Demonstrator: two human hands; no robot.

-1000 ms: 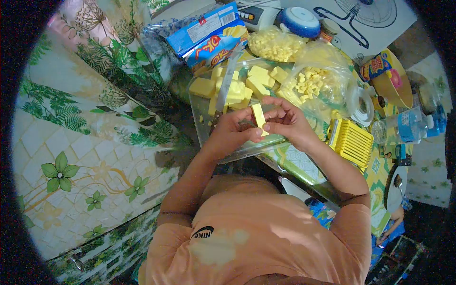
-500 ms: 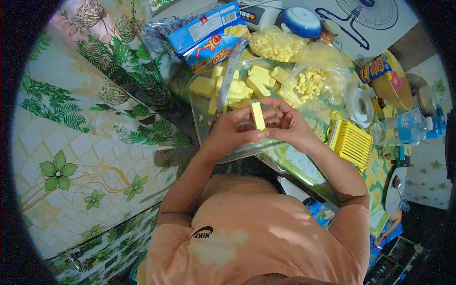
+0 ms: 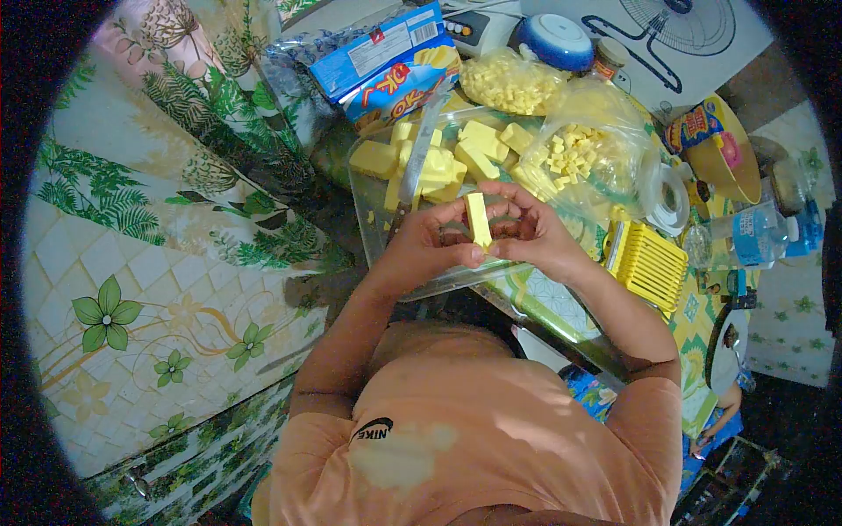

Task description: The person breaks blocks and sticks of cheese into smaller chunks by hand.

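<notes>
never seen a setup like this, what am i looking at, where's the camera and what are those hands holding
There is no machine here: you see a person's bare left hand and right hand. The camera is worn on that person's head, looking forward and down, so their own orange shirt fills the bottom. Their fingertips hold a yellow stick upright between both hands. Beyond it, a clear tray holds larger yellow blocks, with a knife across them. Nearby lie bagged small yellow cubes and a yellow slotted tool.

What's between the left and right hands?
A slim yellow bar, held by the fingers of the left hand and right hand; the head view shows it.
</notes>
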